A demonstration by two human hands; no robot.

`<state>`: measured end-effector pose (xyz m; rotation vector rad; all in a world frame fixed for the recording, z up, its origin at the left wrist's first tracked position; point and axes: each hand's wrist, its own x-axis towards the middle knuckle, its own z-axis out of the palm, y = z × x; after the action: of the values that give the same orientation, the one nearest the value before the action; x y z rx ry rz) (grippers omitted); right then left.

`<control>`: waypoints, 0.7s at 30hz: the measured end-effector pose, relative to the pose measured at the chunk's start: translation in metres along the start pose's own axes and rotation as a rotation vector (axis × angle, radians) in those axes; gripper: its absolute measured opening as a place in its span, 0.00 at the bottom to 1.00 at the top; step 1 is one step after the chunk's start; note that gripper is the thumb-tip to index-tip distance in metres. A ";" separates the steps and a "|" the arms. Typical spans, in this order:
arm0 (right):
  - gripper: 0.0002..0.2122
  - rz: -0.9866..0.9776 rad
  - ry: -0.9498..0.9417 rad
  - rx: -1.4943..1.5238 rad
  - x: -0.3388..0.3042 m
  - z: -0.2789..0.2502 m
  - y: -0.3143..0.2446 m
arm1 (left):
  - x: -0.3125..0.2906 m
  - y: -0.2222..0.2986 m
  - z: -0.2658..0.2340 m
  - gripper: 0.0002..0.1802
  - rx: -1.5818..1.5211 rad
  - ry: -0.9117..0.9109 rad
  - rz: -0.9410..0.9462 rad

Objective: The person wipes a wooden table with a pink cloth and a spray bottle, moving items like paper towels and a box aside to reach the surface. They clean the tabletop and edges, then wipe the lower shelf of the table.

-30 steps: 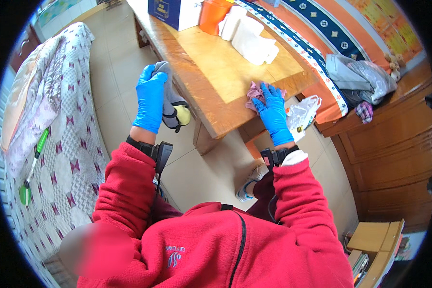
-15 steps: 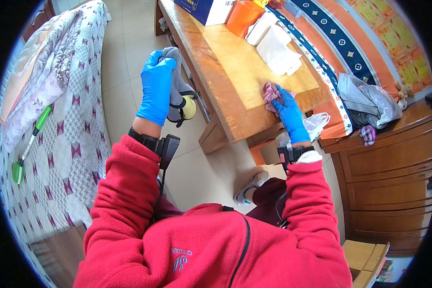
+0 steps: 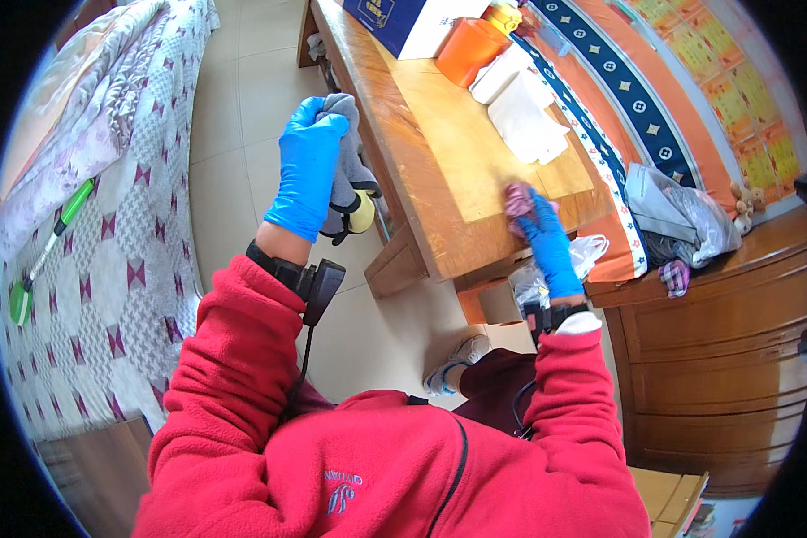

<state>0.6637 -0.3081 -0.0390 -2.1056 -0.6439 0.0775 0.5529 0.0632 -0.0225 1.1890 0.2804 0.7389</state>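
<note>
My left hand (image 3: 312,161), in a blue glove, grips a soft grey fabric bundle (image 3: 348,161). A pale yellow piece (image 3: 361,212) with dark edging hangs at its lower end, above the tiled floor beside the table; I cannot make out what kind of thing it is. At the near right corner of the wooden table (image 3: 439,184), my blue-gloved right hand (image 3: 547,244) is closed over a crumpled pink cloth (image 3: 516,204) pressed to the tabletop. The hand is slightly blurred and partly hides the cloth.
On the table stand a blue and white box (image 3: 421,27), an orange container (image 3: 469,52) and white tissues (image 3: 527,117). A patterned bed (image 3: 108,269) lies left with a green-handled brush (image 3: 52,247). Right are plastic bags (image 3: 677,211) on a wooden cabinet (image 3: 713,359).
My right hand has slid the pink cloth slightly toward me and to the right along the tabletop. The left hand keeps its hold on the grey bundle; the whole view has shifted slightly.
</note>
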 end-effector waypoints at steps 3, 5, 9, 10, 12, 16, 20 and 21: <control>0.23 0.062 0.053 -0.162 0.025 0.005 0.011 | 0.002 0.001 0.003 0.14 0.027 0.003 -0.038; 0.23 -0.058 -0.008 0.017 0.018 0.035 -0.008 | 0.002 -0.001 0.008 0.13 0.079 0.005 -0.089; 0.28 -0.437 -0.063 -0.412 -0.024 0.098 -0.065 | -0.001 -0.007 0.014 0.13 0.042 -0.009 -0.089; 0.28 -0.356 -0.057 -0.394 -0.032 0.093 -0.072 | -0.001 -0.008 0.013 0.13 0.036 -0.022 -0.087; 0.29 -0.140 -0.118 -0.073 -0.041 0.072 -0.071 | 0.001 -0.010 0.010 0.12 0.040 -0.018 -0.083; 0.30 0.015 0.018 -0.141 -0.018 0.016 -0.026 | 0.003 -0.009 0.002 0.13 0.071 -0.017 -0.074; 0.30 0.099 0.025 -0.136 -0.009 0.004 0.013 | 0.001 -0.008 0.007 0.13 0.085 -0.022 -0.083; 0.30 0.034 0.044 -0.212 -0.010 0.006 0.016 | 0.001 -0.009 0.010 0.13 0.095 -0.027 -0.086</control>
<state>0.6599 -0.3163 -0.0571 -2.3158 -0.6121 -0.0189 0.5624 0.0547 -0.0268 1.2682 0.3452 0.6403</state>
